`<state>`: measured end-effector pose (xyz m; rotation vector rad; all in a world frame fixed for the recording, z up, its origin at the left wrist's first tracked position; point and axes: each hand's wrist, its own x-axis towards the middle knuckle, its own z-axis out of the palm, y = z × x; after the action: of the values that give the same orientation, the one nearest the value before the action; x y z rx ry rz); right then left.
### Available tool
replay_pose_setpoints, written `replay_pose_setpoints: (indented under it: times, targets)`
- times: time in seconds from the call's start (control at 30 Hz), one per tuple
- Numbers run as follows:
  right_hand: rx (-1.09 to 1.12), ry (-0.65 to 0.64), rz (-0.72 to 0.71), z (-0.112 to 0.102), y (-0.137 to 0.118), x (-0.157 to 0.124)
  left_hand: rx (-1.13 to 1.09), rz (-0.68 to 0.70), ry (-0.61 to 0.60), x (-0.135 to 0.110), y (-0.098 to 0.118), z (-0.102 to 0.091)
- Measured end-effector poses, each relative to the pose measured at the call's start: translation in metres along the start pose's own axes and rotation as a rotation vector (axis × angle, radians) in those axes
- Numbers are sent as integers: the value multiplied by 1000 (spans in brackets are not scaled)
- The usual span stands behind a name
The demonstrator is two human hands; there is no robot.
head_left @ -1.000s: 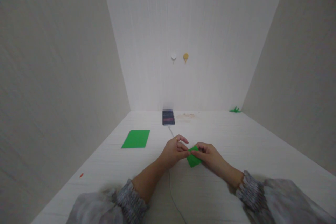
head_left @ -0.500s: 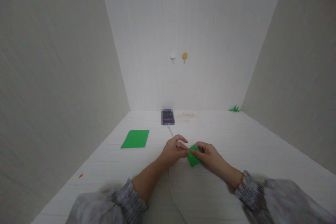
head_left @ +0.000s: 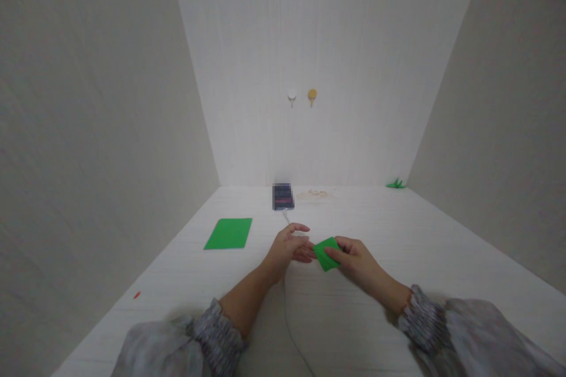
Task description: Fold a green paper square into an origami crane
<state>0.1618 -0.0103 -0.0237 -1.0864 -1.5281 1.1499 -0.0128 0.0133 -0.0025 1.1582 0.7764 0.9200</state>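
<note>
A small folded piece of green paper (head_left: 325, 253) is pinched between the thumb and fingers of my right hand (head_left: 354, 258), above the table. At its left edge, my left hand (head_left: 290, 248) has its fingers spread, with the thumb apart from the paper. The left fingertips reach the paper's edge and may pass behind it; whether they touch cannot be made out. A larger sheet of green paper (head_left: 229, 234) lies flat on the table to the left of my hands.
A phone-like device (head_left: 282, 197), its screen blurred, stands by the back wall with a white cable (head_left: 288, 324) running under my left arm. Folded green paper (head_left: 395, 184) sits in the far right corner. A small orange piece (head_left: 137, 294) lies left. Two hooks (head_left: 312, 95) are on the wall.
My left thumb and fingers have let go of the folded paper and spread. My right hand still pinches the paper, which is now slightly higher and turned flatter.
</note>
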Motion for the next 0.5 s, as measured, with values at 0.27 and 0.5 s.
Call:
replay_pose_setpoints:
  times: [0.27, 0.5]
  targets:
    - [-45, -4, 4, 0, -2, 0, 69, 30, -54, 1, -6, -1]
    - [-9, -16, 31, -1, 2, 1, 48, 36, -51, 1, -4, -1]
